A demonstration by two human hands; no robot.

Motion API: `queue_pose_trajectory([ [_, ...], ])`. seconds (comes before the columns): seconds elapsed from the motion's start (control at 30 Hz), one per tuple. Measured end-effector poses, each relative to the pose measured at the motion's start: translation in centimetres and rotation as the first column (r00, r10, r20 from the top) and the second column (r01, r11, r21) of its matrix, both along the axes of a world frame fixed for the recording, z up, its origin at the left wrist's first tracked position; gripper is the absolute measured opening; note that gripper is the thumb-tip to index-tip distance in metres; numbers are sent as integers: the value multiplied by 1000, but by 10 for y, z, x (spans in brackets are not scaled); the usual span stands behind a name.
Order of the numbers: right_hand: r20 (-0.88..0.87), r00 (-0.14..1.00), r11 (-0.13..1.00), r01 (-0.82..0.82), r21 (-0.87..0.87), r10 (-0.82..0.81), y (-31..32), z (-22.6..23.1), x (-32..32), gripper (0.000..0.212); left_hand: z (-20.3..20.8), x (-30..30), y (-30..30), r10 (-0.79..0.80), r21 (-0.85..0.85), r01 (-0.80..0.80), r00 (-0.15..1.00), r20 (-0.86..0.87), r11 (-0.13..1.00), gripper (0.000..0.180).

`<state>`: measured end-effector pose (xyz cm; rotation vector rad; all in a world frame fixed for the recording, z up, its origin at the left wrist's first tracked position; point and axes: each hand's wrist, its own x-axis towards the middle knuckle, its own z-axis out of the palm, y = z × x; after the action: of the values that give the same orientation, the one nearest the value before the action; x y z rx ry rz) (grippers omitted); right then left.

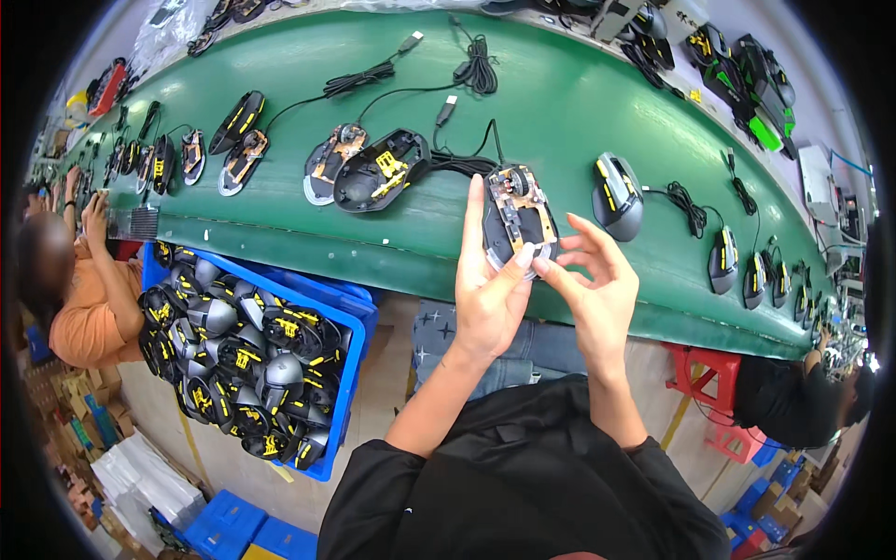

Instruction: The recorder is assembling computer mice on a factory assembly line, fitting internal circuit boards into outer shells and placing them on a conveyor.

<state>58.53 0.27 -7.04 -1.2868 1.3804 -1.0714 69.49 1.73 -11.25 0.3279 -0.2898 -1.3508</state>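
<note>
Above the green work surface, an open computer mouse base (519, 217) with its circuit board and scroll wheel exposed is held between my two hands. My left hand (492, 297) grips it, fingers along its left side and thumb on the near end. From the right, my right hand (602, 285) has its thumb at that same near end, its fingers bent by the right side. The cable of this mouse runs off the far end to a plug (447, 110). Left of it lie an upturned mouse top shell (381, 172) and another open mouse base (332, 159).
A blue crate (347, 392) full of grey-and-black mouse shells stands at the left, below the green conveyor belt (560, 103). Assembled mice (617, 198) with coiled cables line the right. A co-worker in orange (98, 303) sits left; red stools (705, 378) stand right.
</note>
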Motion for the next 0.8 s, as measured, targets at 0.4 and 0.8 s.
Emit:
queue_pose_trajectory([
  [0.4,103,991,997,82,6,-83,-3,0,-22,48,-2,-13,2,-55,10,55,998,-9,998,85],
  [0.8,51,995,995,91,-41,-89,-7,-6,-33,49,-8,-16,3,-94,-20,93,990,-102,996,82],
])
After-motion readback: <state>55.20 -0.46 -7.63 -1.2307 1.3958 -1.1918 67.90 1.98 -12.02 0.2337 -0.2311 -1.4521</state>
